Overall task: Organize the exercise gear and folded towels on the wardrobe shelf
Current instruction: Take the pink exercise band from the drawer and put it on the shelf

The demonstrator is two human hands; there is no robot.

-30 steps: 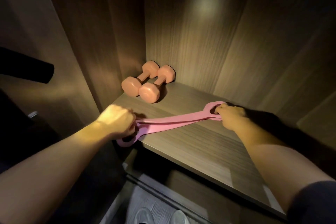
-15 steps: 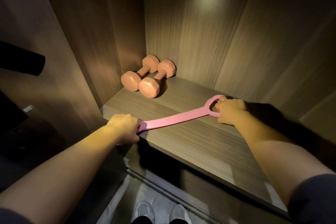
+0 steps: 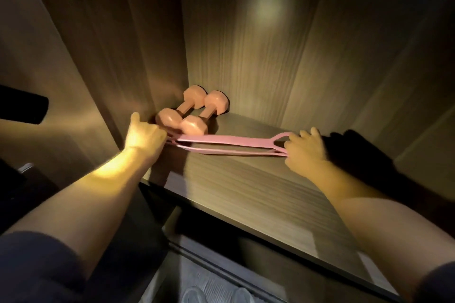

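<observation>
Pink resistance band (image 3: 229, 144) lies stretched across the wardrobe shelf (image 3: 246, 192), each end clenched in a grip: left hand (image 3: 144, 136) at nine o'clock, right hand (image 3: 305, 149) at three. With two dumbbells (image 3: 192, 113) just behind it at eleven, I'd worry a slipping end snaps back and knocks them askew.

wooden shelf (image 3: 246, 192): dumbbells (image 3: 193, 126) in the back-left corner, pink band (image 3: 234, 142) across.

Dim warm light, glare spot above, motion blur, dark edges
</observation>
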